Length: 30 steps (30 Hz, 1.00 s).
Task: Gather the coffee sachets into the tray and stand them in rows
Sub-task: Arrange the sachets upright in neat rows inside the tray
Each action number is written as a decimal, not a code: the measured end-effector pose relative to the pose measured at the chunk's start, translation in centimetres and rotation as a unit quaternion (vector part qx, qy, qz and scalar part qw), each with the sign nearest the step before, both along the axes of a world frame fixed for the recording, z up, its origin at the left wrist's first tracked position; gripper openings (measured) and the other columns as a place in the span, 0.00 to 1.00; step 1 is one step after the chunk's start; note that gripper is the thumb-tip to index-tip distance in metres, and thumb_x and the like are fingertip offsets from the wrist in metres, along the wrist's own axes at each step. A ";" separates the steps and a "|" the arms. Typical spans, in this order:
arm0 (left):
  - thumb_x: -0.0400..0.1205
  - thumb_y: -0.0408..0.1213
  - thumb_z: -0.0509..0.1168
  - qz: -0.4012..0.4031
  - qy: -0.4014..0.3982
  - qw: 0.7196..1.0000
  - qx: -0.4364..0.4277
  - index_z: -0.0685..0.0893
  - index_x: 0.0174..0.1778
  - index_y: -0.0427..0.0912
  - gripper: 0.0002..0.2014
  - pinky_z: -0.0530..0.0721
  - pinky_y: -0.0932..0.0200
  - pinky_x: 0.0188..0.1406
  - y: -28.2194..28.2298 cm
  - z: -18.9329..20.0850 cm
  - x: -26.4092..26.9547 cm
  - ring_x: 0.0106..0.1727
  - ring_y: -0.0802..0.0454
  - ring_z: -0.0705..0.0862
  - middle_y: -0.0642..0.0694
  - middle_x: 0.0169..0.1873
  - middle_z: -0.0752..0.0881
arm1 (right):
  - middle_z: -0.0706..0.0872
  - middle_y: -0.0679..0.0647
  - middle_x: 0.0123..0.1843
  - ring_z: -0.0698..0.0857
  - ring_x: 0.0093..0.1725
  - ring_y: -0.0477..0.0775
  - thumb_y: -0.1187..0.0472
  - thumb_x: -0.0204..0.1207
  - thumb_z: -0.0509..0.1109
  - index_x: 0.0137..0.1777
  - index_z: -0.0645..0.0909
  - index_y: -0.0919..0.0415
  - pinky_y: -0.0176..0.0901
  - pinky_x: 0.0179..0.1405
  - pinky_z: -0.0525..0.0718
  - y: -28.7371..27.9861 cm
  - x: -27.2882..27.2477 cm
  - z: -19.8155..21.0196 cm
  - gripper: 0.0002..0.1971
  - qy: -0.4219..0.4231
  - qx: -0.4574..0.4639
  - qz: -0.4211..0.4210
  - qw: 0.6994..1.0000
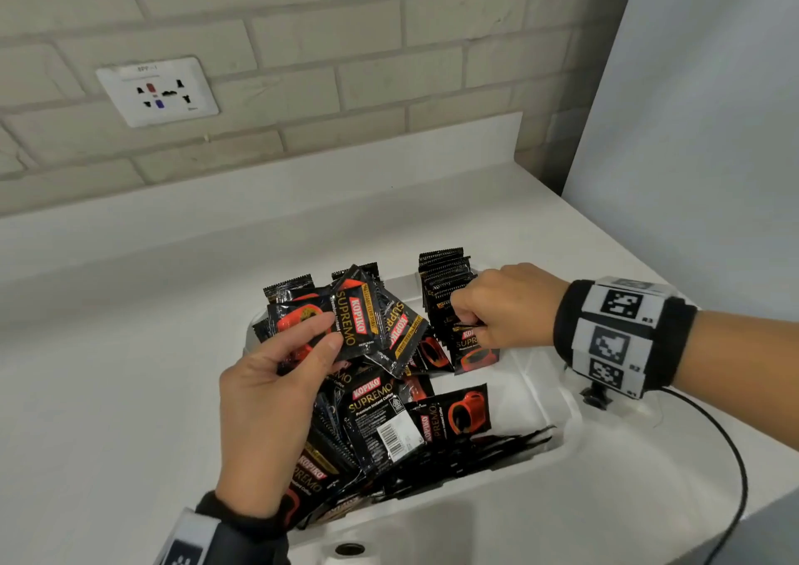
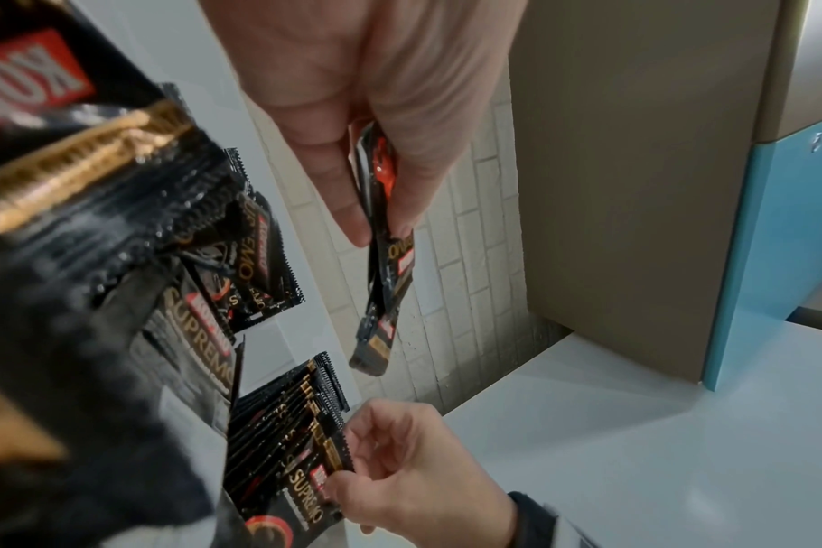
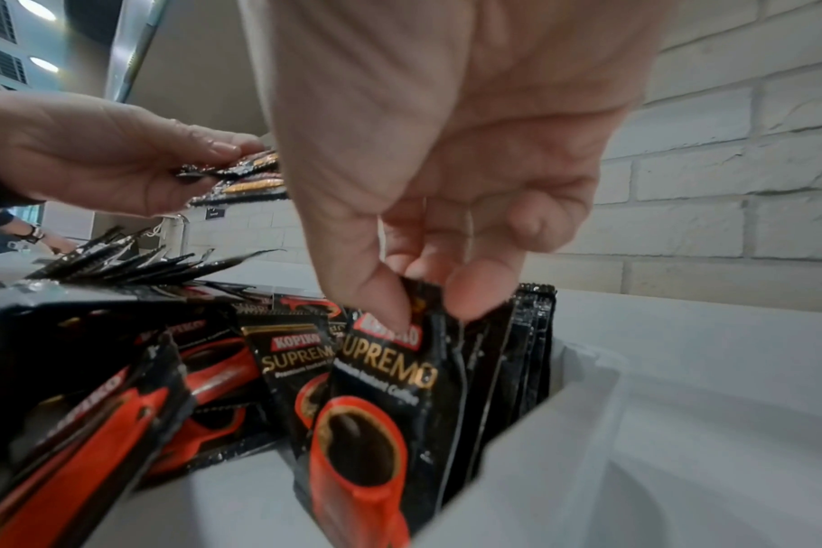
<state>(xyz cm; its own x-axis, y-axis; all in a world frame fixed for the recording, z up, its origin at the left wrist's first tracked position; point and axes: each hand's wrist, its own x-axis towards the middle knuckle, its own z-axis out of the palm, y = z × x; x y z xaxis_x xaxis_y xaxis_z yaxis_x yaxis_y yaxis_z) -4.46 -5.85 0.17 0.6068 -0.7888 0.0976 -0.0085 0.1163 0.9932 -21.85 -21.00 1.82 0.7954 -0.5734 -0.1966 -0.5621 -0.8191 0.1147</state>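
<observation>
A white tray (image 1: 544, 396) on the counter holds many black Kopiko Supremo coffee sachets. A neat upright row of sachets (image 1: 445, 279) stands at the tray's far right corner. My right hand (image 1: 497, 305) pinches the top of the nearest upright sachet (image 3: 390, 400) in that row between thumb and fingertips. My left hand (image 1: 276, 396) is raised over the tray and grips a small fan of sachets (image 1: 367, 318) between thumb and fingers. Loose sachets (image 1: 389, 421) lie jumbled across the tray's middle and near end.
The tray sits on a white counter (image 1: 129, 348) against a pale brick wall (image 1: 302, 67) with a socket plate (image 1: 158, 90). A grey panel (image 1: 691, 110) rises on the right. A black cable (image 1: 730, 456) trails from my right wristband. A round hole (image 1: 349, 548) shows near the front edge.
</observation>
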 end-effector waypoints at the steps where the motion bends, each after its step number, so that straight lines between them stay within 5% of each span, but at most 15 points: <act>1: 0.71 0.26 0.71 0.000 0.005 1.000 0.001 0.89 0.35 0.54 0.14 0.83 0.74 0.33 0.0 0.0 -0.1 0.32 0.58 0.89 0.59 0.33 0.90 | 0.78 0.49 0.45 0.73 0.37 0.54 0.60 0.74 0.63 0.43 0.69 0.52 0.35 0.25 0.62 0.0 0.1 0.0 0.05 0.006 -0.004 -0.002 1.000; 9: 0.71 0.26 0.70 -0.017 0.035 0.999 -0.009 0.91 0.34 0.53 0.14 0.86 0.70 0.34 -0.4 -0.4 -0.5 0.36 0.58 0.90 0.53 0.39 0.91 | 0.79 0.49 0.58 0.80 0.49 0.53 0.53 0.77 0.62 0.63 0.70 0.51 0.39 0.27 0.62 -0.5 -0.3 0.2 0.16 0.009 -0.045 -0.006 0.999; 13: 0.73 0.24 0.68 -0.023 0.054 0.998 -0.014 0.90 0.34 0.51 0.15 0.86 0.69 0.34 -0.7 -0.4 -0.9 0.38 0.59 0.89 0.54 0.37 0.91 | 0.76 0.41 0.47 0.76 0.42 0.44 0.50 0.79 0.61 0.64 0.71 0.47 0.37 0.30 0.66 0.0 -0.8 2.2 0.15 -0.115 -0.022 -0.061 0.991; 16: 0.72 0.23 0.67 -0.034 0.082 0.996 -0.029 0.88 0.41 0.48 0.13 0.85 0.70 0.33 -0.9 -0.2 -1.5 0.39 0.61 0.88 0.60 0.34 0.89 | 0.81 0.43 0.41 0.78 0.34 0.37 0.48 0.76 0.66 0.56 0.78 0.49 0.29 0.32 0.72 1.3 -1.0 3.0 0.11 -0.297 0.185 -0.138 0.927; 19: 0.72 0.23 0.66 -0.044 0.093 0.994 -0.044 0.84 0.52 0.51 0.20 0.85 0.70 0.32 -1.1 -0.1 -2.1 0.40 0.63 0.88 0.65 0.34 0.87 | 0.84 0.44 0.40 0.85 0.35 0.42 0.52 0.75 0.68 0.52 0.79 0.52 0.33 0.30 0.82 2.7 -0.7 2.2 0.09 -0.330 0.403 -0.165 0.838; 23: 0.72 0.21 0.66 -0.059 0.078 0.994 -0.045 0.76 0.62 0.60 0.30 0.85 0.69 0.33 -1.0 0.0 -2.4 0.42 0.63 0.88 0.68 0.37 0.87 | 0.87 0.52 0.37 0.86 0.30 0.44 0.66 0.74 0.69 0.48 0.80 0.60 0.34 0.28 0.85 3.0 -0.7 1.6 0.04 -0.394 0.501 -0.199 0.745; 27: 0.70 0.24 0.68 -0.082 0.064 0.994 -0.035 0.70 0.66 0.64 0.35 0.86 0.67 0.36 -0.8 0.0 -2.4 0.46 0.64 0.88 0.75 0.40 0.84 | 0.86 0.61 0.47 0.85 0.32 0.49 0.69 0.76 0.66 0.53 0.79 0.58 0.36 0.33 0.87 2.6 -0.7 2.1 0.08 -0.449 0.502 -0.182 0.717; 30: 0.65 0.30 0.70 -0.093 0.082 0.992 -0.030 0.70 0.65 0.65 0.35 0.86 0.66 0.37 -0.8 0.0 -2.4 0.50 0.60 0.88 0.71 0.46 0.85 | 0.85 0.53 0.48 0.84 0.38 0.51 0.68 0.80 0.61 0.52 0.77 0.49 0.36 0.34 0.87 3.0 -0.5 2.5 0.12 -0.385 0.504 -0.123 0.763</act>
